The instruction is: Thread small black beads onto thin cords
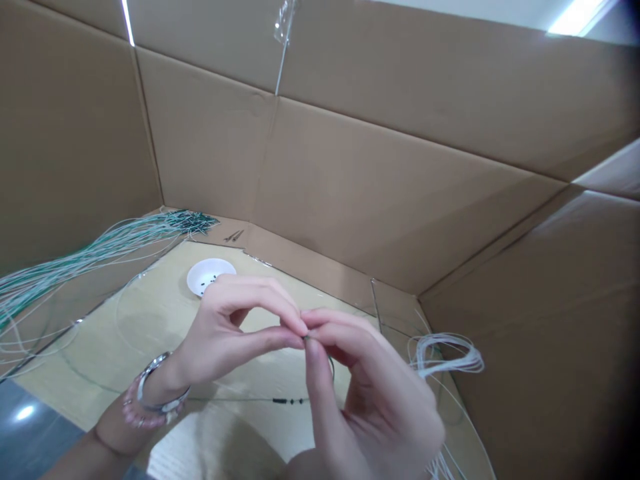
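Observation:
Fingertips meeting above the table, my left hand [245,327] and my right hand [370,380] are both closed in a pinch. A tiny green bit of thin cord [307,338] shows between them; most of it is hidden by the fingers. Below runs a thin green cord [230,399] with a black sleeve [280,401] and small black beads [293,401] on it. Its right end passes behind my right hand, where a dark curved piece shows. Behind my left hand, a white bowl [193,277] holds several small black pieces.
Cardboard walls [350,187] enclose the yellowish tabletop [165,313]. At the left lies a long bundle of green and white cords [100,253]. Tweezer-like tools [234,236] rest near the back corner. A coil of white cord [445,353] sits at the right.

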`<state>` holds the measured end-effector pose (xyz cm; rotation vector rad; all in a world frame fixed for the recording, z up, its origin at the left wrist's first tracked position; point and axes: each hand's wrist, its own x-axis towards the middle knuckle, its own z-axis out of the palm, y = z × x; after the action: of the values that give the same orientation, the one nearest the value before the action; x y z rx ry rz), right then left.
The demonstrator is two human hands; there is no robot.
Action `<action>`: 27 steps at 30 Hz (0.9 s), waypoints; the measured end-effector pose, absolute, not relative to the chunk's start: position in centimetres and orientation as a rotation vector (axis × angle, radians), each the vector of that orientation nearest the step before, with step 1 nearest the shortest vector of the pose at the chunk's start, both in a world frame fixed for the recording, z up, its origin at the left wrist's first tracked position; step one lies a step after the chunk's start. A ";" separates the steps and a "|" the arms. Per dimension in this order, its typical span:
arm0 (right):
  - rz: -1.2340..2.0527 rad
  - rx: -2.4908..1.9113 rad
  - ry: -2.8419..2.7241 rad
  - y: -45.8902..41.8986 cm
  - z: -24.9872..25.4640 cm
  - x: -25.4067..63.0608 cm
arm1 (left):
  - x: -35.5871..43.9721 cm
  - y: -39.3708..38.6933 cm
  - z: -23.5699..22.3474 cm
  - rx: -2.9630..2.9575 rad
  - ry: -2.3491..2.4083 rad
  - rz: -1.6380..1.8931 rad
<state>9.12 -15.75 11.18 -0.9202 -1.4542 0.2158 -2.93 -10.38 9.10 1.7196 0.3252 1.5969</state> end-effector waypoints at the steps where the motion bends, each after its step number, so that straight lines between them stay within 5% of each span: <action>1: 0.249 -0.916 -1.479 -15.7 11.2 9.3 | -3.0 -10.4 9.1 1.731 0.322 1.612; 27: 0.475 -0.940 -1.516 -15.5 11.1 10.2 | -3.1 -10.0 9.1 1.898 0.255 1.809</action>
<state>10.23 -15.46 11.12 -0.9403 -1.5155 0.4748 -3.09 -9.99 9.06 1.8978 0.2549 1.8086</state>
